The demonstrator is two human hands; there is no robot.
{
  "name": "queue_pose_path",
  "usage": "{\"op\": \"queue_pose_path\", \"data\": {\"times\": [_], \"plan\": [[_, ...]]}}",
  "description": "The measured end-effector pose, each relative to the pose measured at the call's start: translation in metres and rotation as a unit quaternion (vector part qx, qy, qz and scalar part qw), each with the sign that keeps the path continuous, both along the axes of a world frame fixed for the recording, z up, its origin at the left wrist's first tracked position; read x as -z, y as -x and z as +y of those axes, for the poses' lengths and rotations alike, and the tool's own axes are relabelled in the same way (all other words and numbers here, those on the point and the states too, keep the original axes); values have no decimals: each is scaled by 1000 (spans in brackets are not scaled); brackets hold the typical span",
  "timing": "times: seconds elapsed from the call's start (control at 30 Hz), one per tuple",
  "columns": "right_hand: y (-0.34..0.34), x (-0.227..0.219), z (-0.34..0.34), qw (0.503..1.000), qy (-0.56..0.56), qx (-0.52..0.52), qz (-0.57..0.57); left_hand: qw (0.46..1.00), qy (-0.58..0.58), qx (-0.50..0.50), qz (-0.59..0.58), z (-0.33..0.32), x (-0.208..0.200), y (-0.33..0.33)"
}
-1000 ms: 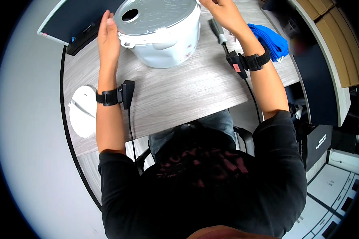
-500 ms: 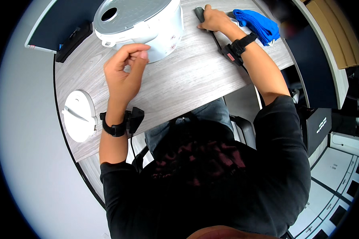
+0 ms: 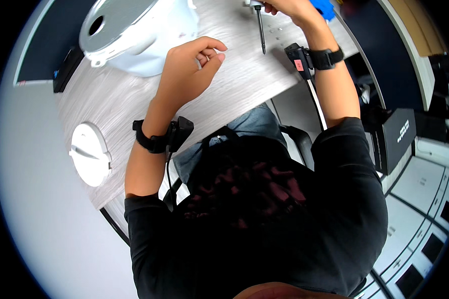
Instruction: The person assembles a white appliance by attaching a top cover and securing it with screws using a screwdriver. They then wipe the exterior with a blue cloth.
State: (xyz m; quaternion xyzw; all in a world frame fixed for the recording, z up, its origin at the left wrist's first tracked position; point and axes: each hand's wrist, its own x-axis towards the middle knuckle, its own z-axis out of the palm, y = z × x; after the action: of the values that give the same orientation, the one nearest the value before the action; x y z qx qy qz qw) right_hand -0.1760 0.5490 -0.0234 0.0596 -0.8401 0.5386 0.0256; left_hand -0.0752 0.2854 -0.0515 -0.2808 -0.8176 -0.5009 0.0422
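My right hand is at the top edge, its fingers closed by the white end of a screwdriver. The dark shaft of this screwdriver points down toward me; part of its handle is cut off by the picture's edge. Half curled, my left hand hovers over the table's middle with a small gap between thumb and forefinger and nothing visible in it. Just beyond it, to the left, stands a large white rounded appliance body with a grey top and a dark round hole. Several tiny metallic pieces lie near the screwdriver.
A white round lid-like disc lies at the table's left. A blue cloth is partly visible beyond my right wrist. Left of the appliance body is a black oblong thing. The wood-grain table ends in front of my lap.
My view has shifted, so the appliance body sits farther left. My right hand has turned, bringing the screwdriver shaft plainly into view. My left hand has moved right, away from the appliance's front.
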Motion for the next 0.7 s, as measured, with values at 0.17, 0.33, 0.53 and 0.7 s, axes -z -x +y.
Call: {"op": "queue_pose_path", "data": {"times": [0.17,0.33,0.53,0.7], "plan": [[-64,-17,58,996,51,70,-10,988,131,81,-18,63,14,21],[-99,-7,89,985,95,145,20,968,217,102,77,127,38,36],[-105,15,105,974,153,162,31,943,300,83,116,168,40,40],[-101,26,108,974,169,150,10,929,344,74,111,179,42,45]]}}
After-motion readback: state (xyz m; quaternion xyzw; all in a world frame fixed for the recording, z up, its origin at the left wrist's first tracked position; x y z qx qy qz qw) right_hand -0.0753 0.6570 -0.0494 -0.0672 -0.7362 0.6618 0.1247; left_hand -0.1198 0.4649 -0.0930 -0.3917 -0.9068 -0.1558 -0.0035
